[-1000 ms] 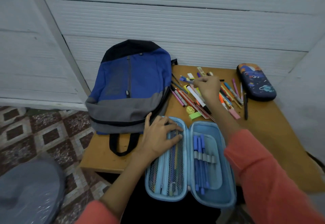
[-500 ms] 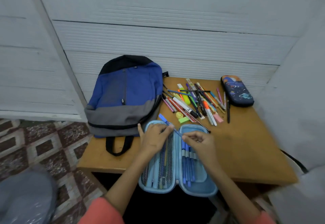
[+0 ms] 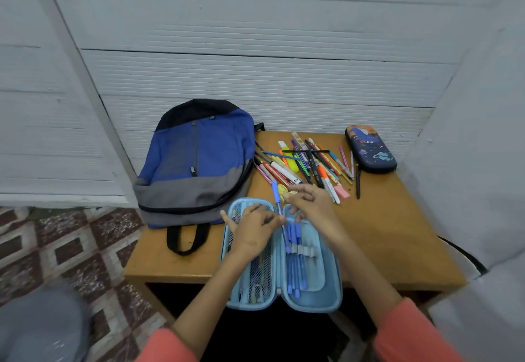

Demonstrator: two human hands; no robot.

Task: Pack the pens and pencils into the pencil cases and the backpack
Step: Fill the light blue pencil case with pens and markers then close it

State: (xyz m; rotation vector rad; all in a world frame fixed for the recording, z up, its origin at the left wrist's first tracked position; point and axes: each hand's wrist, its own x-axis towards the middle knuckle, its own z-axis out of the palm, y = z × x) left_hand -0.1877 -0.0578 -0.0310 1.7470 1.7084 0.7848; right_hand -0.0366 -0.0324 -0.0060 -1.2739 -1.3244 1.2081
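Left grip (image 3: 251, 233) pinching blue pen (image 3: 276, 196), over open pencil case (image 3: 331, 290); right grip (image 3: 312, 208) blurred, unclear

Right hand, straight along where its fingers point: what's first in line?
Likely the blue pen that the left hand holds over the open pencil case; the right hand is blurred, depth unclear.

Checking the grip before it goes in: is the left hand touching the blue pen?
Touching. In the head view the left hand pinches the blue pen mid-shaft, above the open pencil case.
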